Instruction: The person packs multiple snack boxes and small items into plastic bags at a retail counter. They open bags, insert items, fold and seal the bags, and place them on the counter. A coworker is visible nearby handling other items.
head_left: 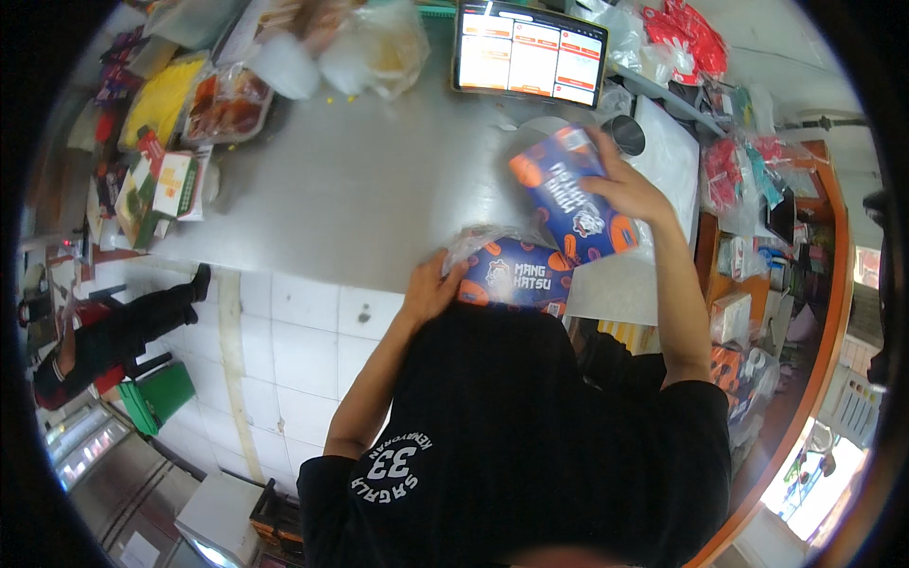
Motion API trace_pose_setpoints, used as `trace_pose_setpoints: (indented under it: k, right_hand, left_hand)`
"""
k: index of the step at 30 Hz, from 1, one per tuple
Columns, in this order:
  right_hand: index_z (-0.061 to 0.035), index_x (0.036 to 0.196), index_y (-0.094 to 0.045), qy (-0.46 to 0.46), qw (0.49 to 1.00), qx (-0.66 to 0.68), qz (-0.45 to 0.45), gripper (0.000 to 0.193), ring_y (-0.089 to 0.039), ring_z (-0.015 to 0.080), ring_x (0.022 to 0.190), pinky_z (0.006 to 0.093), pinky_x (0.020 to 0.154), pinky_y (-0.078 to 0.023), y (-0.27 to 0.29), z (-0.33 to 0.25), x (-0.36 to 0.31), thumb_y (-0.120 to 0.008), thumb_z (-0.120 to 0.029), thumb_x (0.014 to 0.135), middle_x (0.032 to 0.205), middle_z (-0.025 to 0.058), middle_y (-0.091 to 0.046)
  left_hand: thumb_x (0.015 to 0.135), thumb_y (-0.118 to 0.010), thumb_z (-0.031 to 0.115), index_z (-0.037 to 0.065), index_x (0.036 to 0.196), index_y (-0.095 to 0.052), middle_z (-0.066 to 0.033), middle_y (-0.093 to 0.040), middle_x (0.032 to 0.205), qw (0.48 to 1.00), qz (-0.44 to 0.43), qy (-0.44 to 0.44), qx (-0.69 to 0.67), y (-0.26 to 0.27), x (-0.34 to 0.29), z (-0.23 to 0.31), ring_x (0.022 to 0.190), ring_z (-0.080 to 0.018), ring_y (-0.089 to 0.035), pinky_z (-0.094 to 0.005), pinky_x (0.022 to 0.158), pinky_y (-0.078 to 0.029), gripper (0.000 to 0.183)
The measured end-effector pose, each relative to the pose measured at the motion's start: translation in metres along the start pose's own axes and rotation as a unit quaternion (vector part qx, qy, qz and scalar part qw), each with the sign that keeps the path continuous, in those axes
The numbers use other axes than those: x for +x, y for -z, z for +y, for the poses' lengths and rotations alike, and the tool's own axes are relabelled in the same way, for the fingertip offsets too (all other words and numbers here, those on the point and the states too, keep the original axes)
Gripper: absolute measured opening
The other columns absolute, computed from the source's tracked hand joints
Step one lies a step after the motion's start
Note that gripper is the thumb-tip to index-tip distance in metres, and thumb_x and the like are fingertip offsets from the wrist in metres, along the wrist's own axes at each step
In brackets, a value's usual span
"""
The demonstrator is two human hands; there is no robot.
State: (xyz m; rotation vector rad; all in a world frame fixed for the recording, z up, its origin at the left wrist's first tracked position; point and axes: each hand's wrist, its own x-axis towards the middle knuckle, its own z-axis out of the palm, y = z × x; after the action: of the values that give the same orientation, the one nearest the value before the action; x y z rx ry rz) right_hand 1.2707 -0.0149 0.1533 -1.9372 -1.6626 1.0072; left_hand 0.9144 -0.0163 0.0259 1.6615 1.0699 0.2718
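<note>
My right hand [632,189] grips a flat blue cardboard food box [568,194] with orange patterns and white print, holding it tilted above the steel table. Its lower end meets or overlaps a second blue-and-orange food box [516,273], which lies close against my body at the table's front edge. At that second box's left end is my left hand [436,287], closed on it with the fingers partly hidden. Crumpled clear plastic [483,239] lies along the second box's far side; whether it wraps the box I cannot tell.
A lit tablet [530,55] stands at the table's back, near a dark cup [625,134]. Food trays [227,109], a yellow pack [166,99] and small cartons [175,185] crowd the left. Shelves [734,284] line the right. Another person [123,331] is at far left.
</note>
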Motion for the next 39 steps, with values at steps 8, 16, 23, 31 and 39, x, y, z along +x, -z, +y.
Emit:
trace_pose_setpoints:
  k: [8, 16, 23, 31, 39]
  right_hand:
    - [-0.0093, 0.139, -0.037, -0.318, 0.687, 0.592, 0.277, 0.062, -0.065, 0.0217, 0.102, 0.0408, 0.085, -0.056, -0.115, -0.031, -0.152, -0.07, -0.013, 0.086, 0.118, 0.0071, -0.061]
    - [-0.0067, 0.122, -0.051, -0.362, 0.572, 0.675, 0.295, 0.039, -0.066, 0.0211, 0.096, 0.0374, 0.08, -0.057, -0.214, -0.087, -0.159, -0.07, -0.021, 0.091, 0.11, 0.0086, -0.065]
    - [-0.0035, 0.088, -0.063, -0.329, 0.923, 0.14, 0.142, 0.031, -0.061, 0.0116, 0.061, 0.0253, 0.056, -0.048, -0.128, -0.089, -0.189, -0.085, -0.017, 0.071, 0.074, 0.0049, -0.065]
    - [-0.0323, 0.14, -0.048, -0.005, 0.97, -0.245, 0.012, 0.101, -0.036, 0.0376, 0.132, 0.0676, 0.107, -0.023, -0.133, -0.086, -0.099, -0.089, -0.027, 0.049, 0.143, 0.0141, -0.037]
    - [-0.0371, 0.14, -0.049, 0.031, 0.978, -0.206, -0.036, 0.098, -0.028, 0.0389, 0.14, 0.0699, 0.11, -0.017, -0.137, -0.067, -0.107, -0.087, -0.021, 0.052, 0.15, 0.013, -0.034]
  left_hand:
    - [0.094, -0.061, 0.034, 0.001, 0.118, -0.061, -0.0214, -0.069, 0.094, 0.994, -0.052, -0.025, -0.092, 0.006, 0.013, 0.0, 0.086, -0.0333, -0.069, -0.0408, 0.077, -0.051, 0.041]
    - [0.096, -0.056, 0.028, 0.0, 0.115, -0.062, -0.0155, -0.07, 0.095, 0.992, -0.107, 0.036, -0.061, 0.014, 0.019, 0.008, 0.087, -0.0224, -0.066, -0.037, 0.079, -0.05, 0.034]
    - [0.092, -0.06, 0.021, -0.001, 0.095, -0.058, -0.0179, -0.059, 0.07, 0.999, -0.021, -0.038, 0.014, 0.019, 0.024, 0.022, 0.06, -0.0265, -0.057, -0.0395, 0.059, -0.045, 0.022]
    - [0.095, -0.054, 0.016, 0.001, 0.091, -0.053, -0.0197, -0.055, 0.066, 0.995, 0.073, -0.043, 0.048, 0.007, 0.017, 0.026, 0.056, -0.034, -0.055, -0.0423, 0.054, -0.043, 0.015]
    - [0.097, -0.054, 0.012, -0.001, 0.107, -0.057, -0.0152, -0.066, 0.088, 0.986, 0.131, -0.094, -0.047, -0.012, -0.018, 0.014, 0.078, -0.017, -0.062, -0.0318, 0.067, -0.05, 0.016]
